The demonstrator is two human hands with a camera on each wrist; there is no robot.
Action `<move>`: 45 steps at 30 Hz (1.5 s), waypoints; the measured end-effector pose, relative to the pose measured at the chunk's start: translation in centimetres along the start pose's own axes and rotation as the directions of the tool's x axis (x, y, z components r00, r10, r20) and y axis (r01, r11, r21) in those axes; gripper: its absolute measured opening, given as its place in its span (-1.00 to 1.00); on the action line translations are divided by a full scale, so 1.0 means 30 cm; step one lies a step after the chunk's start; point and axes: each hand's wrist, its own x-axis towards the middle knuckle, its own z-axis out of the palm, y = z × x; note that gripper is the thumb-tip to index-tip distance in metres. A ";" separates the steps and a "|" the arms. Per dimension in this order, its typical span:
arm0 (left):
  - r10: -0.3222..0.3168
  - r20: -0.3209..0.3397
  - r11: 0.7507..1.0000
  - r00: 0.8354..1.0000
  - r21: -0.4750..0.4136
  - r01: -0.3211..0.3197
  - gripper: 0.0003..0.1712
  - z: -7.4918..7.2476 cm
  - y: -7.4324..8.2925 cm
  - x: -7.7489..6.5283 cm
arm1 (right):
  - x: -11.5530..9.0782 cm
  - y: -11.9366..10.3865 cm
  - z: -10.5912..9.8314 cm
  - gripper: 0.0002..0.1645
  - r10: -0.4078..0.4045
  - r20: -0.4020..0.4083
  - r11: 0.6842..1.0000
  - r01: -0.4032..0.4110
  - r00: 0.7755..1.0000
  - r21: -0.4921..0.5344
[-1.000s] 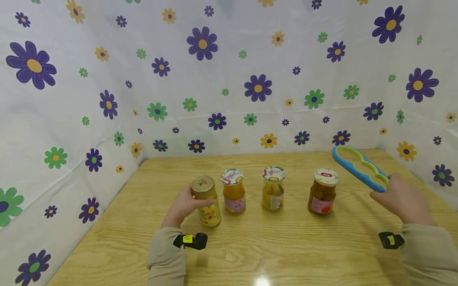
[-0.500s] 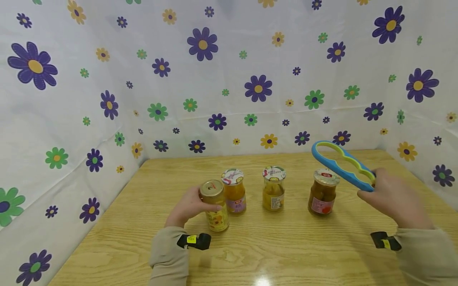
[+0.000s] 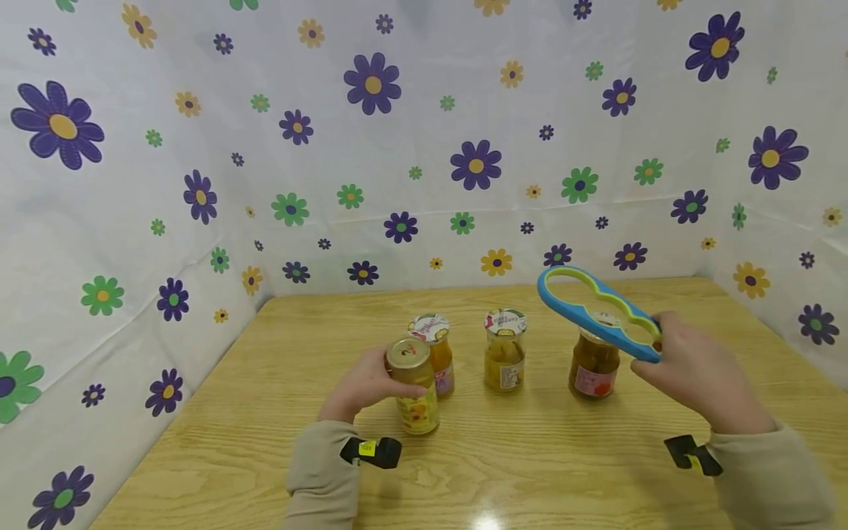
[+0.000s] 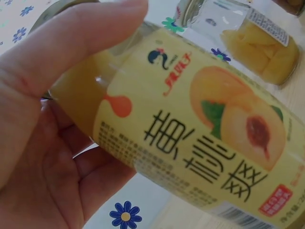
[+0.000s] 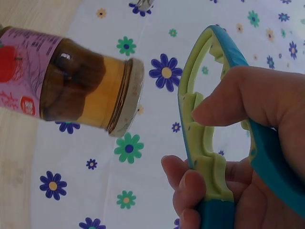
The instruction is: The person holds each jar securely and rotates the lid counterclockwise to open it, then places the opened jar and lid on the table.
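My left hand (image 3: 367,384) grips a jar of yellow peaches (image 3: 417,405) by its upper part, thumb across the front below the gold lid. In the left wrist view its yellow label (image 4: 209,133) shows peaches. My right hand (image 3: 695,372) holds a blue and green jar opener (image 3: 596,309) by one end, its wavy oval loop pointing up and left. In the head view the opener overlaps the lid of a dark brown fruit jar (image 3: 594,368); the right wrist view shows a gap between that jar's lid (image 5: 127,98) and the opener.
Behind the peach jar stands an orange fruit jar (image 3: 442,364), partly hidden. A jar of pale yellow fruit (image 3: 505,361) stands mid-table. The wooden table (image 3: 517,471) meets a flower-print curtain (image 3: 411,132) at the back and sides.
My left hand has carried the peach jar right and slightly nearer, until it overlaps the orange jar in view. The jar opener has moved left with my right hand, in front of the brown jar.
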 end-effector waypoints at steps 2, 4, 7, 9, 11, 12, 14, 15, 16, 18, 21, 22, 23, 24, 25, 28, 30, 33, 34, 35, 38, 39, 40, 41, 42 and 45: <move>0.003 0.007 1.000 1.000 0.007 -0.003 -0.33 0.009 0.014 0.000 | -0.002 -0.015 0.003 -0.29 -0.011 -0.008 1.000 0.011 1.000 -0.006; 0.010 0.012 1.000 1.000 0.017 -0.010 -0.33 0.017 0.019 0.003 | -0.004 -0.028 0.006 -0.28 -0.019 -0.006 1.000 0.019 1.000 -0.006; 0.026 0.018 1.000 1.000 0.010 -0.026 -0.33 0.029 0.004 0.016 | -0.008 -0.046 0.010 -0.25 -0.037 -0.004 0.999 0.037 0.999 -0.004; 0.037 0.022 0.999 0.999 0.001 -0.037 -0.32 0.037 -0.018 0.031 | -0.010 -0.056 0.013 -0.26 -0.051 -0.003 0.999 0.051 0.999 0.001; 0.044 0.022 0.999 0.999 -0.005 -0.044 -0.31 0.045 -0.041 0.046 | -0.013 -0.067 0.016 -0.27 -0.065 -0.006 0.998 0.065 0.998 0.005; 0.050 0.022 0.999 0.999 -0.006 -0.050 -0.31 0.049 -0.050 0.053 | -0.015 -0.072 0.018 -0.27 -0.071 -0.008 0.997 0.071 0.997 0.006; 0.059 0.018 0.998 0.998 0.001 -0.059 -0.30 0.056 -0.064 0.064 | -0.017 -0.081 0.021 -0.28 -0.084 -0.008 0.996 0.084 0.996 0.010; 0.062 0.015 0.998 0.998 0.005 -0.062 -0.30 0.060 -0.066 0.067 | -0.018 -0.085 0.023 -0.29 -0.087 -0.007 0.996 0.087 0.996 0.010; 0.064 0.011 0.998 0.998 0.012 -0.064 -0.29 0.065 -0.066 0.069 | -0.019 -0.090 0.025 -0.30 -0.092 -0.006 0.996 0.092 0.996 0.009; 0.069 0.004 0.997 0.998 0.020 -0.069 -0.28 0.073 -0.065 0.074 | -0.021 -0.098 0.030 -0.30 -0.104 -0.008 0.995 0.104 0.995 0.004; 0.071 -0.009 0.997 0.997 0.041 -0.071 -0.28 0.089 -0.058 0.080 | -0.024 -0.111 0.034 -0.34 -0.114 -0.004 0.993 0.114 0.993 -0.004; 0.073 -0.012 0.996 0.997 0.045 -0.073 -0.28 0.095 -0.056 0.082 | -0.026 -0.115 0.035 -0.35 -0.116 -0.002 0.993 0.116 0.993 -0.004; 0.076 -0.014 0.996 0.997 0.052 -0.075 -0.28 0.102 -0.054 0.086 | -0.027 -0.120 0.036 -0.34 -0.118 0.002 0.993 0.118 0.993 -0.006; 0.075 -0.018 0.996 0.997 0.058 -0.073 -0.28 0.109 -0.051 0.089 | -0.029 -0.124 0.037 -0.34 -0.119 0.007 0.993 0.119 0.993 -0.006; 0.068 -0.023 0.996 0.997 0.061 -0.066 -0.28 0.117 -0.047 0.091 | -0.030 -0.128 0.039 -0.32 -0.122 0.010 0.993 0.122 0.992 -0.005; 0.063 -0.039 0.996 0.997 0.071 -0.060 -0.26 0.142 -0.038 0.099 | -0.032 -0.136 0.044 -0.31 -0.137 0.014 0.991 0.137 0.991 0.009; 0.062 -0.050 0.996 0.997 0.070 -0.059 -0.26 0.160 -0.031 0.103 | -0.033 -0.141 0.051 -0.35 -0.156 0.003 0.988 0.156 0.988 0.010; 0.081 -0.068 0.995 0.994 0.069 -0.076 -0.27 0.185 -0.024 0.109 | -0.036 -0.149 0.060 -0.43 -0.182 -0.016 0.983 0.182 0.983 0.002; 0.084 -0.072 0.995 0.994 0.068 -0.079 -0.29 0.193 -0.022 0.111 | -0.039 -0.153 0.062 -0.45 -0.190 -0.019 0.982 0.190 0.982 -0.004; 0.086 -0.076 0.995 0.993 0.064 -0.081 -0.30 0.200 -0.021 0.112 | -0.041 -0.157 0.065 -0.46 -0.197 -0.024 0.980 0.197 0.980 -0.014; 0.090 -0.081 0.995 0.993 0.057 -0.086 -0.33 0.220 -0.020 0.115 | -0.047 -0.170 0.073 -0.49 -0.217 -0.018 0.976 0.216 0.976 -0.023; 0.091 -0.080 0.995 0.993 0.050 -0.087 -0.34 0.225 -0.020 0.116 | -0.049 -0.173 0.075 -0.50 -0.225 -0.017 0.974 0.225 0.974 -0.025; 0.094 -0.080 0.995 0.992 0.048 -0.090 -0.35 0.230 -0.020 0.116 | -0.051 -0.177 0.078 -0.51 -0.232 -0.013 0.973 0.231 0.973 -0.024; 0.097 -0.081 0.995 0.992 0.045 -0.093 -0.36 0.234 -0.020 0.116 | -0.052 -0.181 0.081 -0.51 -0.235 -0.008 0.972 0.235 0.972 -0.025; 0.101 -0.082 0.994 0.991 0.045 -0.098 -0.37 0.237 -0.020 0.115 | -0.053 -0.184 0.083 -0.52 -0.240 -0.002 0.970 0.240 0.971 -0.022; 0.122 -0.091 0.992 0.988 0.053 -0.117 -0.40 0.245 -0.018 0.113 | -0.056 -0.192 0.090 -0.49 -0.238 0.018 0.971 0.238 0.971 -0.018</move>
